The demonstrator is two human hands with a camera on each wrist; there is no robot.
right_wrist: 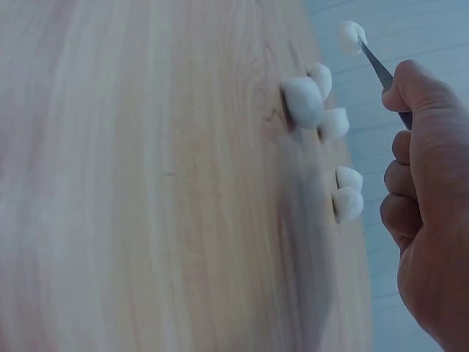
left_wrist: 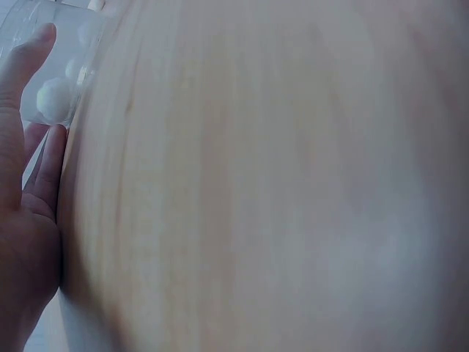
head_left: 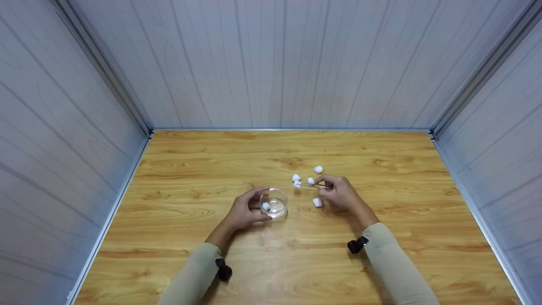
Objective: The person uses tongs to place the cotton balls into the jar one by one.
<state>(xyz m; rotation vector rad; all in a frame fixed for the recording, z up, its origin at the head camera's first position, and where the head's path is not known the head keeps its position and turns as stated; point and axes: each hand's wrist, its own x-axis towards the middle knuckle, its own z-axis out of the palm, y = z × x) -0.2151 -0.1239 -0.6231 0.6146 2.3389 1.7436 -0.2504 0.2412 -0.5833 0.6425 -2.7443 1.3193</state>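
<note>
- White and soft-looking, like cotton, a held ball (head_left: 297, 184) is clamped between the tips of slim tweezers (head_left: 315, 186); its surface is matt and rounded, and in the right wrist view a dent is pressed into it by the tips.
- That ball is held above the wooden table (head_left: 178, 203), at about two o'clock from the clear dish (head_left: 285, 208), with a faint shadow beneath it.
- The tweezers are pinched between thumb and forefinger by the right hand (head_left: 341, 195), its remaining fingers curled in towards the palm; from that hand, the tips are pointed at nine o'clock.
- The clear dish is gripped from its nine o'clock side by the left hand (head_left: 243, 209): the thumb is laid at seven o'clock, the fingers at eleven, and the two are kept apart by the dish.
- Against the dish's inner wall, at nine o'clock, an enclosed ball (head_left: 266, 206) is seen, white and rounded.
- Around the tweezers, more white is scattered: a far ball (head_left: 318, 169) and a middle ball (head_left: 311, 180) at two o'clock from the dish, a neighbouring ball (head_left: 296, 177) just beyond the held one, and a near ball (head_left: 317, 202) at three o'clock.
</note>
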